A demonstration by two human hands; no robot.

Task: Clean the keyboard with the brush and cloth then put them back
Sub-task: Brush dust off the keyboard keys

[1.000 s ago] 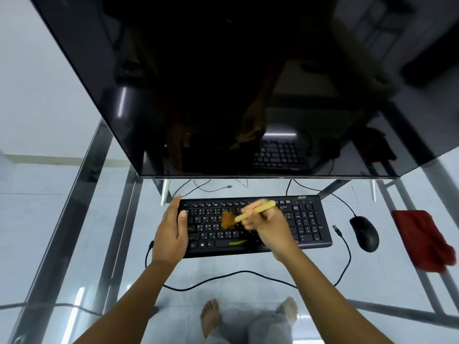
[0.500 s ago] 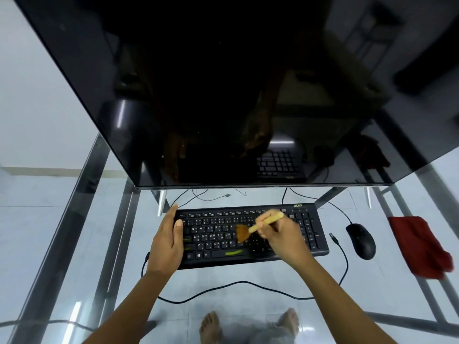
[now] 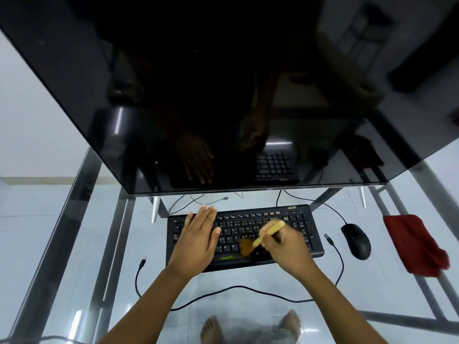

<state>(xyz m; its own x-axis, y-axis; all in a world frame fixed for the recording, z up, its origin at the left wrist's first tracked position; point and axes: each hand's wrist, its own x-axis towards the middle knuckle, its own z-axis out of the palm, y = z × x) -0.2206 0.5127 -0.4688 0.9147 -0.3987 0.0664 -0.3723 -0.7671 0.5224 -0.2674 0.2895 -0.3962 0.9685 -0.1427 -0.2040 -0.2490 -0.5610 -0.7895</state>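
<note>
Bare forearms (image 3: pixel 149 301), bare feet (image 3: pixel 211 330), grey trousers (image 3: pixel 258 335)

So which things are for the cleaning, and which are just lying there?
For the job: keyboard, brush held by the right hand, left hand flat on the keyboard, red cloth off to the right.
Just lying about: mouse, monitor, loose cable.

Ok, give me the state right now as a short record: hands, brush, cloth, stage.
left hand: flat on the left part of the keyboard, fingers straight
right hand: grips the brush by its pale handle
brush: bristles down on the lower middle keys
cloth: red, lying untouched on the glass table, right of the mouse
stage: brushing; wiping and putting back not yet done
</note>
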